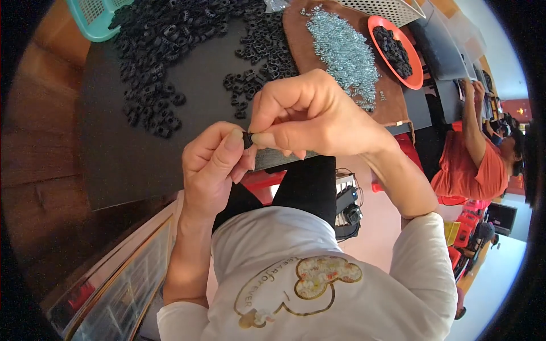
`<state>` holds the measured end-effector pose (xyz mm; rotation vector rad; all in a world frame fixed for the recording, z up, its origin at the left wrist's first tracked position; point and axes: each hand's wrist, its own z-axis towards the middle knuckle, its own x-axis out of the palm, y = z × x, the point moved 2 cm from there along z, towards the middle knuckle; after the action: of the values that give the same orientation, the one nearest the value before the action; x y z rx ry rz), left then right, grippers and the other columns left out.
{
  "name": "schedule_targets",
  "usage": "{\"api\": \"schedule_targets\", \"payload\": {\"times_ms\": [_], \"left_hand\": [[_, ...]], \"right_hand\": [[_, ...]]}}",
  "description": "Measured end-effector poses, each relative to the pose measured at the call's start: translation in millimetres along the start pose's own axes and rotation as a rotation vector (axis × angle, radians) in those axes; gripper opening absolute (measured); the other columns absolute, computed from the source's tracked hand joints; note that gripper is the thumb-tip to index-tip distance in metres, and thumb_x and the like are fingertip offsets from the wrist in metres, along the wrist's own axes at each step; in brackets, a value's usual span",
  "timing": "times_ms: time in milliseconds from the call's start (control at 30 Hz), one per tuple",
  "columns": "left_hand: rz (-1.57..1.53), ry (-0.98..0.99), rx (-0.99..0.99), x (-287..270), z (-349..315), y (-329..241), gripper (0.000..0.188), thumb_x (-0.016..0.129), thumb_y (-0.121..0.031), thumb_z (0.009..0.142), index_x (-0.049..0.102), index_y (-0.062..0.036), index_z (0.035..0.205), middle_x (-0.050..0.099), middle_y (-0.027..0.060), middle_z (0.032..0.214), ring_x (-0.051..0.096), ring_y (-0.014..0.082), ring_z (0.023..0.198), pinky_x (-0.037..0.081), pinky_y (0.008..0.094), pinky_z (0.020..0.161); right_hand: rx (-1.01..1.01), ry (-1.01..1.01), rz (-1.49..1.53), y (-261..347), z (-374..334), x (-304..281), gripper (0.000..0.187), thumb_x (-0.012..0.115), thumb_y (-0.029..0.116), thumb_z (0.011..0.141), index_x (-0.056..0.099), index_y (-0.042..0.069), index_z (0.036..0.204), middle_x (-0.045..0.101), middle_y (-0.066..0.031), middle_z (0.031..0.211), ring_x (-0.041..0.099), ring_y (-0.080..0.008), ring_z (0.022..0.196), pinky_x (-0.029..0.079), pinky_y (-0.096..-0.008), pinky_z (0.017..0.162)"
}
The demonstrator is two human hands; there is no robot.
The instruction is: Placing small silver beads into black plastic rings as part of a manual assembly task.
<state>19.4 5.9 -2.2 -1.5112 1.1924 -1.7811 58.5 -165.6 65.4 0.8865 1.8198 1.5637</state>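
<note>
Above the near edge of the dark table, my two hands meet around a small black plastic part (247,140). My left hand (209,162) pinches it between thumb and fingers. From the other side, the thumb and forefinger of my right hand (318,116) close on the part's right end; anything smaller between those fingertips is hidden. Beyond my hands lies a loose heap of similar black parts (267,54). To its right, a spread of small shiny metal pieces, like springs (341,54), rests on a brown mat (392,105).
A larger heap of black parts (165,45) covers the table's far left, by a teal basket (94,31). An orange plate (420,71) of black pieces, a white perforated basket (392,11) and a clear bin (446,48) stand far right. Another person (472,165) sits at right.
</note>
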Motion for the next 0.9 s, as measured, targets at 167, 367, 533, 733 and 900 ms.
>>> {"api": "schedule_targets", "payload": {"times_ms": [167, 367, 533, 733, 900], "left_hand": [[0.000, 0.027, 0.010, -0.6, 0.6, 0.8, 0.027, 0.053, -0.026, 0.099, 0.060, -0.0016, 0.089, 0.057, 0.0009, 0.070, 0.040, 0.0029, 0.055, 0.030, 0.0182, 0.049], [0.042, -0.011, 0.008, 2.2, -0.7, 0.5, 0.024, 0.054, -0.022, 0.099, 0.060, -0.0009, 0.088, 0.056, 0.0004, 0.069, 0.040, 0.0025, 0.056, 0.031, 0.0183, 0.050], [0.096, -0.039, 0.044, 2.2, -1.6, 3.8, 0.023, 0.055, -0.021, 0.098, 0.060, -0.0012, 0.088, 0.057, 0.0002, 0.070, 0.040, 0.0021, 0.056, 0.032, 0.0178, 0.050], [0.182, -0.086, 0.070, 5.8, -4.8, 4.5, 0.022, 0.055, -0.021, 0.098, 0.060, -0.0014, 0.089, 0.058, 0.0004, 0.071, 0.041, 0.0020, 0.056, 0.033, 0.0175, 0.050], [0.126, -0.050, 0.069, 4.8, -1.2, 2.5, 0.022, 0.054, -0.021, 0.098, 0.060, -0.0012, 0.090, 0.059, 0.0007, 0.072, 0.042, 0.0025, 0.056, 0.033, 0.0177, 0.050]], "right_hand": [[-0.107, -0.037, 0.013, -4.9, -2.3, 6.7, 0.005, 0.061, -0.003, 0.082, 0.064, 0.000, 0.079, 0.058, 0.0028, 0.062, 0.047, -0.0010, 0.054, 0.035, -0.0202, 0.046], [-0.197, -0.087, -0.146, -4.0, -7.2, 7.6, 0.007, 0.059, -0.008, 0.080, 0.062, -0.002, 0.080, 0.059, -0.0004, 0.071, 0.050, -0.0038, 0.062, 0.038, -0.0216, 0.052], [-0.200, -0.102, -0.149, -2.4, -10.2, 9.8, 0.008, 0.059, -0.010, 0.081, 0.061, -0.002, 0.079, 0.058, -0.0011, 0.077, 0.051, -0.0060, 0.068, 0.039, -0.0217, 0.058], [-0.256, -0.124, -0.316, -4.7, -13.0, 8.1, 0.009, 0.057, -0.010, 0.081, 0.061, -0.002, 0.079, 0.056, -0.0007, 0.075, 0.050, -0.0060, 0.067, 0.039, -0.0217, 0.057], [-0.201, -0.139, -0.095, -7.2, -11.7, 9.0, 0.007, 0.056, -0.005, 0.079, 0.061, -0.002, 0.082, 0.060, -0.0051, 0.067, 0.057, -0.0110, 0.062, 0.045, -0.0281, 0.055]]}}
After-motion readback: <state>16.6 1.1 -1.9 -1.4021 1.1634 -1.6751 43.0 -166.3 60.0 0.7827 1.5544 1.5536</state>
